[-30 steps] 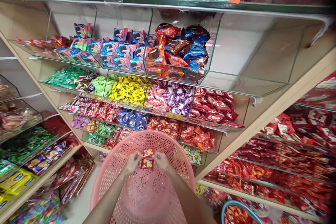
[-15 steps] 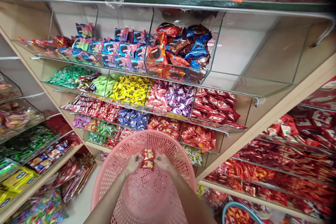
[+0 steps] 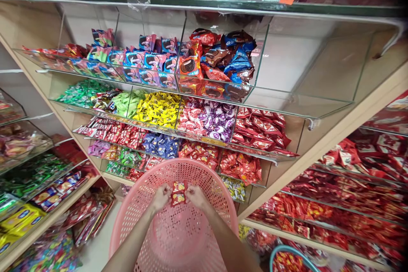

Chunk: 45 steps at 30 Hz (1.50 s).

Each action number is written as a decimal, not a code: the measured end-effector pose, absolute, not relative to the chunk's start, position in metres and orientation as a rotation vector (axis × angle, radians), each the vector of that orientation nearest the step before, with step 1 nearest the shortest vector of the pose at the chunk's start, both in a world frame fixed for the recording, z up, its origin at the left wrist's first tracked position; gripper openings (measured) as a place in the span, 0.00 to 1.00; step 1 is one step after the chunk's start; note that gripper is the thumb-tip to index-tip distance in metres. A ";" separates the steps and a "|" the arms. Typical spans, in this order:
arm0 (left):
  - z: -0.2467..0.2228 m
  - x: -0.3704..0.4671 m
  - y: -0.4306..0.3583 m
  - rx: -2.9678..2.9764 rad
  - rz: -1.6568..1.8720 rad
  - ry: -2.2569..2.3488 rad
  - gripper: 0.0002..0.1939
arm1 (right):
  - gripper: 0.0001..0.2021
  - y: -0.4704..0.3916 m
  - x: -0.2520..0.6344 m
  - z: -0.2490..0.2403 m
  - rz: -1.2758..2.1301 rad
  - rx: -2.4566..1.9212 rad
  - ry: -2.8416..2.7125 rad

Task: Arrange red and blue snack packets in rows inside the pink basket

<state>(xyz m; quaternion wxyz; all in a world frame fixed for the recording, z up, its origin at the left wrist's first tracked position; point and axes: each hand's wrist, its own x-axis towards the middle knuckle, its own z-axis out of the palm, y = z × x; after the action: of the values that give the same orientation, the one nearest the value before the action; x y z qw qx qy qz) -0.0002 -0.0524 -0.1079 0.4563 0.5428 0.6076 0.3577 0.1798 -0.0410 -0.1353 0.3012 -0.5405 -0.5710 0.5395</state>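
Over a pink perforated plastic basket (image 3: 127,216), my two hands hold small red candy packets (image 3: 179,193) between them. Two orange-printed faces show, one above the other; whether they are joined cannot be made out. My left hand (image 3: 161,197) pinches the left edge with closed fingers. On the opposite edge, the fingers of my right hand (image 3: 196,198) are closed as well. Just beyond the basket's far rim, similar red packets (image 3: 199,153) lie in a bottom shelf compartment.
Glass-fronted shelves hold yellow candies (image 3: 158,107), purple-and-white candies (image 3: 219,121) and cookie packs (image 3: 189,66). A wooden upright (image 3: 306,148) slants down on the right, beside shelves of red packets (image 3: 347,212). Lower right stands a blue-rimmed basket (image 3: 274,255) with red packets.
The packets between my hands have tilted slightly, their lower part shifting a little to the left. Both hands keep their hold in nearly the same place.
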 end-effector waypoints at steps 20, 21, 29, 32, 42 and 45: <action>-0.097 0.004 -0.053 1.439 1.007 1.527 0.15 | 0.11 -0.042 0.184 -0.119 1.386 -1.484 -1.533; -0.098 0.004 -0.053 1.443 1.010 1.527 0.15 | 0.11 -0.043 0.185 -0.118 1.373 -1.486 -1.541; -0.102 0.004 -0.053 1.437 0.986 1.546 0.14 | 0.11 -0.044 0.184 -0.118 1.318 -1.507 -1.590; -0.100 0.004 -0.053 1.446 0.994 1.535 0.13 | 0.10 -0.042 0.187 -0.117 1.313 -1.510 -1.612; -0.063 -0.006 -0.058 1.741 0.932 1.881 0.09 | 0.11 -0.045 0.190 -0.118 1.354 -1.533 -1.696; -0.031 -0.013 -0.060 2.076 1.162 2.033 0.13 | 0.11 -0.045 0.191 -0.119 1.340 -1.528 -1.703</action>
<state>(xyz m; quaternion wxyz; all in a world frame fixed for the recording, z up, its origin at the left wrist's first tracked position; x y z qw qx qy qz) -0.0133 -0.0601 -0.0308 0.0060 0.6634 0.6497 0.3712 0.1909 -0.0451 -0.1186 0.2427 -0.5591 -0.6230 0.4903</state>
